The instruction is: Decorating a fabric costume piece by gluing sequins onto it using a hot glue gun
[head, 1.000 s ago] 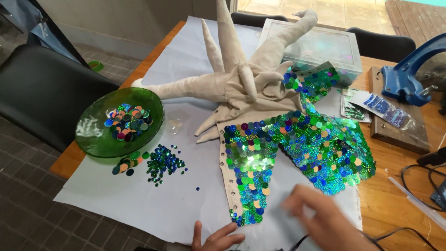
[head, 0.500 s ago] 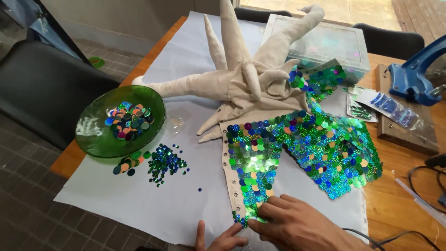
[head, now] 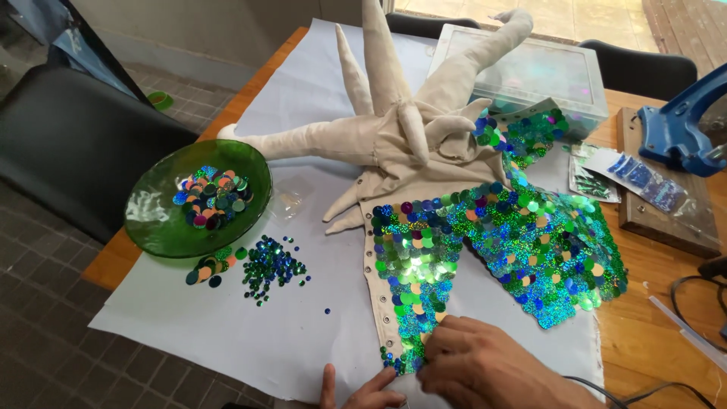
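A cream fabric piece (head: 394, 144) with long stuffed points lies on pale blue paper (head: 227, 333). Its near part is covered with shiny green and blue sequins (head: 522, 242). My right hand (head: 485, 363) rests on the near tip of the sequinned strip (head: 413, 303), fingers curled and pressing on it. Only the fingertips of my left hand (head: 363, 392) show at the bottom edge, lying on the paper beside the strip's end.
A green glass bowl (head: 163, 227) of large sequins stands at the left, with loose sequins (head: 265, 269) beside it. A clear plastic box (head: 522, 72), a blue press tool (head: 681, 129) on a wooden board and cables (head: 693, 303) are at the right.
My right hand has come from the right side down onto the near end of the sequinned strip. The left fingertips stay at the bottom edge.
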